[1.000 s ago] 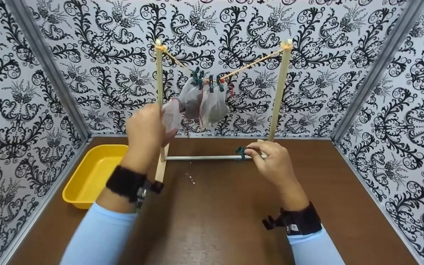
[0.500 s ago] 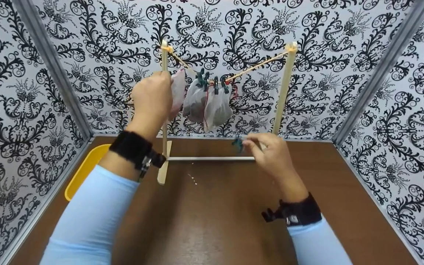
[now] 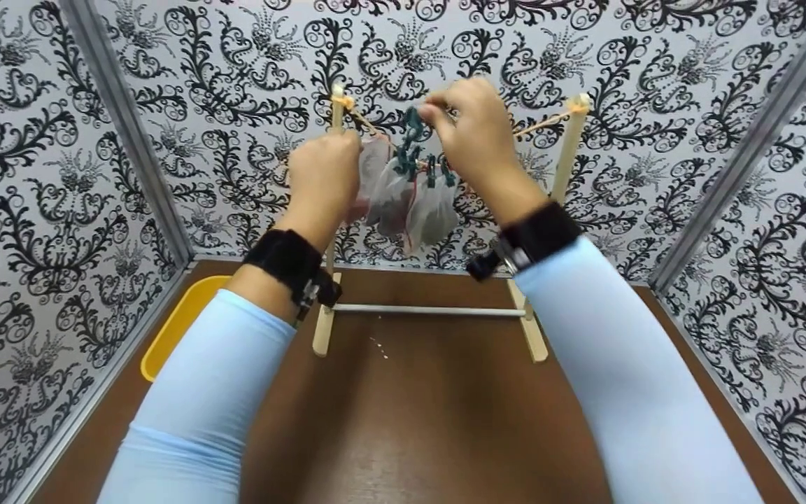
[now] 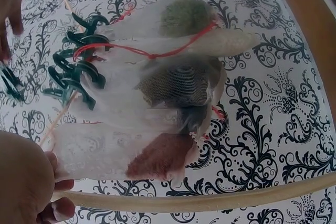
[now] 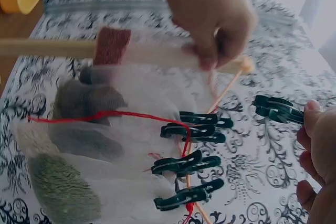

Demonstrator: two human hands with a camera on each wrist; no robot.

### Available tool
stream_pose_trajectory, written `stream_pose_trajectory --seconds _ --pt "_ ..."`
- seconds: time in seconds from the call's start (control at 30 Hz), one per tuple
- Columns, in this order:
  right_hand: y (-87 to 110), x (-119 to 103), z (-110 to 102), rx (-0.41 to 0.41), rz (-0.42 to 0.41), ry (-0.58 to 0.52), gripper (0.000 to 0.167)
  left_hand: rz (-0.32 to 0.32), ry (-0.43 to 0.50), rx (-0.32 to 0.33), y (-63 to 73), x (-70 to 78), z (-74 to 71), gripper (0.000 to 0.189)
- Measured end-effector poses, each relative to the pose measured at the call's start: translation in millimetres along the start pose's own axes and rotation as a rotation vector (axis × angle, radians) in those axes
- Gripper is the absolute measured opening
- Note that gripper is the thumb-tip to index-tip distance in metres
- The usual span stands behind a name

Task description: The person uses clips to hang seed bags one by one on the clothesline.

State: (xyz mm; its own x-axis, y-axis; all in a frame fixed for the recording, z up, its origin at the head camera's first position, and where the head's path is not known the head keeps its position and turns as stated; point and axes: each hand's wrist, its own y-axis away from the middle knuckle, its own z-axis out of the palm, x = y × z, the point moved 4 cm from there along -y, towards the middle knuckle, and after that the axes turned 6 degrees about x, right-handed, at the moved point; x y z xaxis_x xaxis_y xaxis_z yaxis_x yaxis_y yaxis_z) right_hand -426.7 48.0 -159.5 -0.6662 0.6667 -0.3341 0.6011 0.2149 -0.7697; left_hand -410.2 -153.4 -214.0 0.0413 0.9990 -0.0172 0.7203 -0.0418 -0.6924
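Note:
My left hand (image 3: 324,168) pinches the top edge of a sheer white mesh drawstring pouch (image 4: 100,145) against the orange string (image 5: 229,91), close to the left post. Reddish-brown contents fill the pouch's bottom. My right hand (image 3: 474,126) holds a dark green clothespin (image 5: 277,109) between thumb and fingers, just above the string and apart from it. Two similar pouches hang alongside: one with dark contents (image 4: 178,85), the other with green contents (image 5: 63,187). Several green clothespins (image 5: 184,163) clip them to the string, and a red drawstring (image 5: 121,113) trails across them.
The string runs between the left wooden post (image 3: 337,112) and the right wooden post (image 3: 569,150); a white rod (image 3: 431,310) joins their feet. A yellow basin (image 3: 172,329) stands at left on the brown table (image 3: 403,420). Small pale bits (image 3: 379,346) lie on it.
My left hand has raised the pouch with reddish contents to the string. From low by the right post, my right hand has carried the clothespin up and left to the string.

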Motion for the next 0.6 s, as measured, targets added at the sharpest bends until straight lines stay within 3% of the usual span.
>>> stream_pose_trajectory --seconds 0.13,0.33,0.47,0.6 --pt "-20.4 -1 19 -0.045 0.026 0.088 0.031 -0.005 0.010 0.028 -2.1 9.4 0.7 0.029" --pt "-26.2 3 32 -0.081 0.036 0.110 0.025 0.035 -0.021 0.040 -5.2 23.3 -4.5 0.029" --pt "-22.6 3 33 -0.198 0.096 0.144 0.035 0.045 -0.014 0.074 -6.6 28.5 -3.8 0.028" --pt "-14.3 2 31 -0.343 0.151 0.179 0.055 0.027 0.064 0.083 -4.3 27.1 -1.1 0.023"
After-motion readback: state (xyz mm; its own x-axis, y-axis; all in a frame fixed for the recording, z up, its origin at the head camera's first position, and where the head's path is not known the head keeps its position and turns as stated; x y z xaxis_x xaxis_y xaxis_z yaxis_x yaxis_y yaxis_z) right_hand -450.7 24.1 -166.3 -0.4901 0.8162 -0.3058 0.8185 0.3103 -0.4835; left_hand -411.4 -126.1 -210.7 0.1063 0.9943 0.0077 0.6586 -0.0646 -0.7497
